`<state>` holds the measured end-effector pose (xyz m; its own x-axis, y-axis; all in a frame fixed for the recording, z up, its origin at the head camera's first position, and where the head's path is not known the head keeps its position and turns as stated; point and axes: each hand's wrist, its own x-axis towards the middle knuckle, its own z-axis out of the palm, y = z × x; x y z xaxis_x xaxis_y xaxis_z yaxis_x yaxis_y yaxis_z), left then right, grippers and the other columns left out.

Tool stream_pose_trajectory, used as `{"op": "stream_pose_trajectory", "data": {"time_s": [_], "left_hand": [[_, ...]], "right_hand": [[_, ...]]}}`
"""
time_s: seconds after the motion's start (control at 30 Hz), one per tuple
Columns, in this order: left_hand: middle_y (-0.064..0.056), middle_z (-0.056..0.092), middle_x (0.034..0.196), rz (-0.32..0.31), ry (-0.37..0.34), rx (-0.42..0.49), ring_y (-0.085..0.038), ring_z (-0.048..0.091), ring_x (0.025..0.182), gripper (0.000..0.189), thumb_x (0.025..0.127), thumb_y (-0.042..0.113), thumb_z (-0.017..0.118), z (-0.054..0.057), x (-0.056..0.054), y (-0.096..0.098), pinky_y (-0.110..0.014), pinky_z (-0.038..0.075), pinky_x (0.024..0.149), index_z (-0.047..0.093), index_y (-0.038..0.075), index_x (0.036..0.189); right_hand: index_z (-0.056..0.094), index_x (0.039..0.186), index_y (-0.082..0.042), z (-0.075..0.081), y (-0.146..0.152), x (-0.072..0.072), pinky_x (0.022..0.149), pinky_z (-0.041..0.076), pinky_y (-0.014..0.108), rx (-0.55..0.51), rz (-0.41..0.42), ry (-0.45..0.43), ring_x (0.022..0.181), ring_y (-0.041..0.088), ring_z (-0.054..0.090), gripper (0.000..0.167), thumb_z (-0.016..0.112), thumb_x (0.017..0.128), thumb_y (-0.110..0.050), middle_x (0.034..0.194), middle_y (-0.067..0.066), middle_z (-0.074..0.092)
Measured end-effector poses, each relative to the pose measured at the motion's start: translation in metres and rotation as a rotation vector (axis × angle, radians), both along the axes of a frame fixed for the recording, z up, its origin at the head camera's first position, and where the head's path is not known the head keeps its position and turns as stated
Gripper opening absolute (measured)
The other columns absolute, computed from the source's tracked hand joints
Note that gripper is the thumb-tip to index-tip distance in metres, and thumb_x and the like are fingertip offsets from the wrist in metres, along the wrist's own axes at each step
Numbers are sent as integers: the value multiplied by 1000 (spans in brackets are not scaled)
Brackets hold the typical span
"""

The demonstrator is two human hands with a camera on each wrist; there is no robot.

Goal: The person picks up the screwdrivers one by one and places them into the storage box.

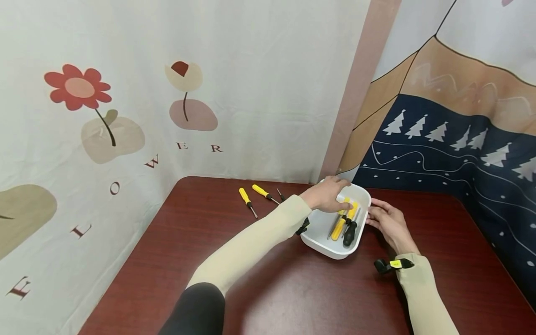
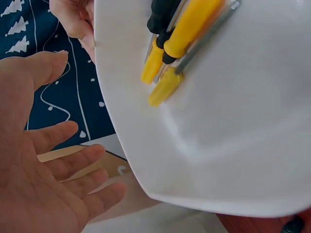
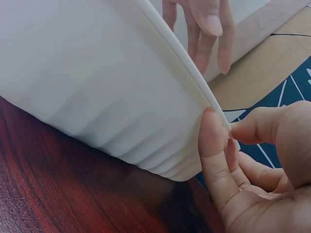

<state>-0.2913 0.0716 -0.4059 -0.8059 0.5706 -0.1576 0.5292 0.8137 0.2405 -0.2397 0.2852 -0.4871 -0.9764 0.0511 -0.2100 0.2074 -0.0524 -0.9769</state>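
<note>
A white plastic tray [image 1: 320,245] stands towards the back of the table and holds several screwdrivers. Among them are a yellow-handled screwdriver [image 1: 338,229] and a black-handled screwdriver [image 1: 350,234], lying side by side on the tray's right half. My right hand [image 1: 389,224] pinches the tray's right rim [image 3: 194,68] between thumb and fingers, the thumb on top. Over the tray's far left part hovers my left hand [image 1: 328,195]. In the left wrist view its fingers [image 2: 80,162] are spread and hold nothing.
On the table [image 1: 167,251], left of the tray, lie two yellow-handled screwdrivers, a nearer one [image 1: 245,196] and a farther one [image 1: 261,191]. A small dark tool [image 1: 281,195] lies beside them, partly behind the left arm. A printed curtain [image 1: 259,93] hangs behind the table.
</note>
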Motion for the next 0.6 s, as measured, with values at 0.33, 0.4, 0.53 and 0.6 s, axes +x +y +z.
{"op": "stream_pose_trajectory", "data": {"time_s": [0.33,0.4,0.53,0.6], "left_hand": [[-2,39,160,4,91,49,-18,31,152,72,96,56,63,1,3,-23,-39,38,121,41,22,156],[-3,40,160,19,98,58,-19,30,152,73,96,56,63,2,2,-27,-39,38,121,41,22,157],[-3,41,158,38,117,108,-19,33,150,74,96,54,65,4,0,-39,-38,38,121,41,19,156],[-4,42,157,43,128,134,-20,34,149,73,96,51,66,4,-2,-46,-37,38,121,41,18,156]], "right_hand": [[35,153,4,-1,2,0,73,60,19,-8,-5,-10,78,3,63,58,59,101,-6,88,-11,68],[35,153,3,-1,2,-1,73,60,19,-12,-5,-10,78,3,63,57,59,101,-6,87,-12,68],[36,152,4,-2,1,-1,72,59,18,-15,-6,-5,77,3,63,56,59,101,-5,87,-11,68],[36,153,4,-2,1,-1,73,60,18,-13,-5,-4,78,3,64,57,59,101,-5,88,-11,69]]}}
